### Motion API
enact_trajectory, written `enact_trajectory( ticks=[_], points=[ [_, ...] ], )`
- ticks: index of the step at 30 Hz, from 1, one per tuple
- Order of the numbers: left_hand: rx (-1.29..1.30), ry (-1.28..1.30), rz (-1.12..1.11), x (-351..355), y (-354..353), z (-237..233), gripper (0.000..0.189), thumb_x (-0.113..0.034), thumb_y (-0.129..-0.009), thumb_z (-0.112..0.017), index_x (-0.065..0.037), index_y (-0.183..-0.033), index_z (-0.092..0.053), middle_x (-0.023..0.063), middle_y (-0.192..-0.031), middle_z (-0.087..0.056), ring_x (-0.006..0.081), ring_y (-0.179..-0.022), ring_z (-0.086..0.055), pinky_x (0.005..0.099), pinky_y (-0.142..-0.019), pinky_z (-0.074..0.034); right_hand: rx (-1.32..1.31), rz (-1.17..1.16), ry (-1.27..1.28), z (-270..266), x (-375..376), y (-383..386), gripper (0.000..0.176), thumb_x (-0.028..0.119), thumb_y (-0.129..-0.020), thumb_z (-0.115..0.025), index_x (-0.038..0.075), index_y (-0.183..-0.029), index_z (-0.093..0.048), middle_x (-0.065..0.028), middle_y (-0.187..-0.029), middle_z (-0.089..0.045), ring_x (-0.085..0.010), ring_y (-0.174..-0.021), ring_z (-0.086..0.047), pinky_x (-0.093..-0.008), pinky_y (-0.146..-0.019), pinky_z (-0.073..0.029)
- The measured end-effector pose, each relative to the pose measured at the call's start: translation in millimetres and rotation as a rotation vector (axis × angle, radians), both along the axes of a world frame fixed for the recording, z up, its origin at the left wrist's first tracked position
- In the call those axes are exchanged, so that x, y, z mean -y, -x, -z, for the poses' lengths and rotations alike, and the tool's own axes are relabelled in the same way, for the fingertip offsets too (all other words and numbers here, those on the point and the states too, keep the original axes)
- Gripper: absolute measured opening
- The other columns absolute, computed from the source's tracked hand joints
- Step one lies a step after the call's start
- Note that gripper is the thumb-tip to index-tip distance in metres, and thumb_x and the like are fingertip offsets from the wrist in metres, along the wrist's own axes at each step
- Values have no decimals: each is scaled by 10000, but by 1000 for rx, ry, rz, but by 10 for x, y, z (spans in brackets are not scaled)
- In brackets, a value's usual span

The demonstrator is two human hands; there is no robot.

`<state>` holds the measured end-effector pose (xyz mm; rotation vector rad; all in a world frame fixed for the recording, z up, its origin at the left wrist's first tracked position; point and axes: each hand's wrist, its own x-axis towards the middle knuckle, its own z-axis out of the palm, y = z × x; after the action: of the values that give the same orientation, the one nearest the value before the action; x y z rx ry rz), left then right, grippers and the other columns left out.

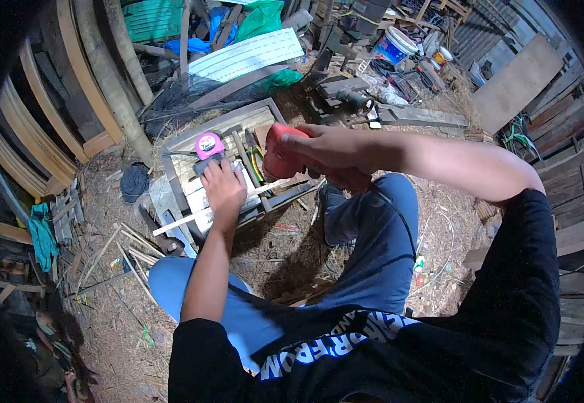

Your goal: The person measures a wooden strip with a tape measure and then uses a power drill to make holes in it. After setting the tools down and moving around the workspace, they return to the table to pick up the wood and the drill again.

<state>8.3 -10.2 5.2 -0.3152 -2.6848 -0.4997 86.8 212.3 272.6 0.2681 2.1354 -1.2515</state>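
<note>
My right hand (335, 156) is closed around a red power tool (284, 151), held above the right side of a low wooden table (191, 131). My left hand (223, 187) lies palm down on the table's left part, fingers spread, at a dark object (209, 163) just below a pink tape measure (208, 144). Under my left wrist runs a thin pale wood strip (183, 221), slanting up to the right towards the tool. Yellow-and-black handled pliers (256, 166) lie between my hands. The tool's tip is too small to make out.
My bent legs (379, 235) flank the table's near side. Cut sticks (137, 248) and a dark metal piece (164, 238) lie at its left. Long boards (80, 74) lean at the left. Beyond are a white slatted panel (248, 55), a bucket (396, 46) and scrap planks (423, 116).
</note>
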Motion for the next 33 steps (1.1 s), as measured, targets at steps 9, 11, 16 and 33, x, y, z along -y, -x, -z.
enact_trajectory(
  ticks=[9,11,16,33],
  points=[
    [-2,11,-17,-14,9,3,349,-340,-1004,-633,-31,-1165,-646,194,-1163,-577,383,-1144,-543,535,-1032,-400,54,15,-12,-225,305,54,577,644,-1091,-508,158,-1402,-490,-59,-817,-552,-122,-444,-518,-322,-333,-416],
    [-16,11,-15,-8,14,21,353,-343,-1003,-633,-30,-1166,-648,194,-1159,-577,383,-1145,-542,535,-1032,-400,17,-8,14,-67,271,126,574,641,-1090,-510,157,-1397,-485,-57,-812,-549,-123,-448,-515,-321,-339,-422],
    [-28,17,-24,-14,-2,-2,367,-347,-1001,-629,-28,-1180,-654,202,-1165,-581,389,-1145,-547,534,-1031,-407,27,6,-11,-22,285,143,578,643,-1085,-517,160,-1401,-479,-50,-811,-549,-122,-457,-505,-321,-354,-432],
    [-14,19,-19,-8,3,5,393,-362,-1007,-623,-21,-1197,-669,214,-1194,-586,397,-1152,-547,536,-1033,-413,-39,-65,-73,-120,340,25,640,617,-1092,-539,141,-1514,-471,-91,-899,-623,-141,-494,-552,-325,-401,-481]
  ],
)
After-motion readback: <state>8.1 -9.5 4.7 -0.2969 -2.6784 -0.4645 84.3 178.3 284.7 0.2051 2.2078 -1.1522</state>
